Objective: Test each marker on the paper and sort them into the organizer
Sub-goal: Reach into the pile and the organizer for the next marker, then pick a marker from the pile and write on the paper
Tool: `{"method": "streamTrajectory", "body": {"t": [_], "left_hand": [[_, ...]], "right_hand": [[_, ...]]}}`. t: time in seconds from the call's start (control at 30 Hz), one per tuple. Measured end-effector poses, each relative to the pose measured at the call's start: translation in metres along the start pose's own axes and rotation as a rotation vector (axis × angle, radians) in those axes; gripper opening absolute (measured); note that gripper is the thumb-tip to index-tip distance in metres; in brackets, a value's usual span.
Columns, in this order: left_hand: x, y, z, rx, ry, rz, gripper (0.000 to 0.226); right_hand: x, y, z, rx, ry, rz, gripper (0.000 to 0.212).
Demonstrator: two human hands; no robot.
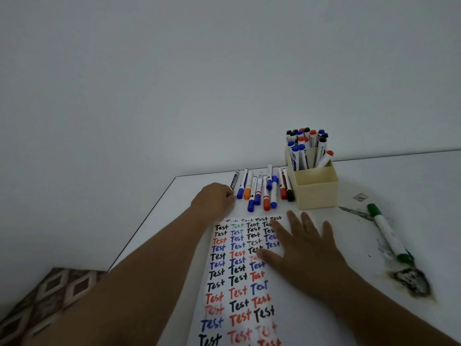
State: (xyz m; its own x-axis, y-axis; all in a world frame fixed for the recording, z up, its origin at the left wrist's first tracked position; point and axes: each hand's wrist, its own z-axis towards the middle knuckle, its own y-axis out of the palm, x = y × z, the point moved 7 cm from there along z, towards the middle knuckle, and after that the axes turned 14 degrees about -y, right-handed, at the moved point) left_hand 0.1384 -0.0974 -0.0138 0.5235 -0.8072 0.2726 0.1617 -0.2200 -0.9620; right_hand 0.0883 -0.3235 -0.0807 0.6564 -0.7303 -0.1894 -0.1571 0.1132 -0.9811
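Left grip on black marker | paper: "Test" rows

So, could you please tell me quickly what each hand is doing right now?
Left hand: curled at the black marker; a grip cannot be told.
Right hand: open, flat on the paper.

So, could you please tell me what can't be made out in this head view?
- Left hand: its fingertips curl away from the camera by the black marker, so a grip cannot be confirmed.
- Paper: the right hand covers some words, and the bottom frame edge cuts the sheet off.
- Organizer: the front compartment's floor is hidden by its own wall.
- Marker labels: too small to read.
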Motion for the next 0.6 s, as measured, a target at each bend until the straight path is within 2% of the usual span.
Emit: {"method": "streamTrajectory", "body": {"t": [0.1, 0.23, 0.37, 0.5, 0.6], "left_hand": [[0.003, 0.001, 0.004, 0.089, -0.038, 0.111, 0.024], [-0.005, 0.003, 0.005, 0.164, -0.095, 0.078, 0.011], [-0.024, 0.004, -0.001, 0.143, -0.159, -0.128, 0.033], [-0.033, -0.006, -0.031, 0.216, -0.065, -0.283, 0.022], [-0.038, -0.010, -0.067, 0.223, -0.113, -0.551, 0.014]], "right_hand": [[0.000, -0.001, 0.000, -0.004, -0.012, -0.005, 0.096], [0.000, -0.001, -0.001, -0.006, -0.019, 0.013, 0.095], [0.001, -0.001, -0.002, -0.009, -0.019, 0.011, 0.094], [0.000, -0.001, -0.001, -0.010, -0.018, 0.002, 0.095], [0.000, -0.001, 0.000, -0.015, -0.015, -0.006, 0.096]]}}
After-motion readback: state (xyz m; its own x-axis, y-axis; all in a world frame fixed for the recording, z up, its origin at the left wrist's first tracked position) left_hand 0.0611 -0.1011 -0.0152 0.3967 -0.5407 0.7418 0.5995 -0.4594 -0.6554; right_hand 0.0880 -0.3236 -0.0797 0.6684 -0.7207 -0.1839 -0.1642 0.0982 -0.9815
